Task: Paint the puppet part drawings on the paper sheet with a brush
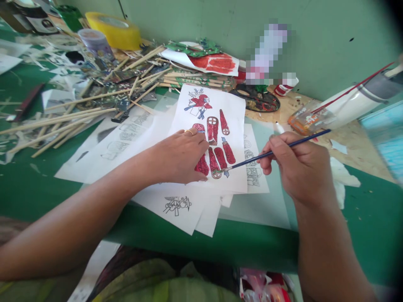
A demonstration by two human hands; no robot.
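Note:
My right hand (299, 161) is closed around a thin blue paintbrush (292, 144). The brush tip touches a small round wheel-like shape near the lower part of a white sheet with drawings (233, 113). Several shapes on that sheet are coloured dark red, some with blue bits, and a red-and-blue figure is at its top. My left hand (181, 155), a ring on one finger, lies flat across the sheet's left side and covers part of the drawings. Underneath, more sheets of line drawings (176, 205) are spread at angles.
Thin wooden sticks (72, 119) are heaped at left, near yellow tape (115, 31) and a small plastic cup (94, 42). At the back are a dark palette (258, 100) and a red-and-white bottle (286, 85). A clear jar with orange liquid (304, 119) and crumpled white tissue (341, 180) are at right.

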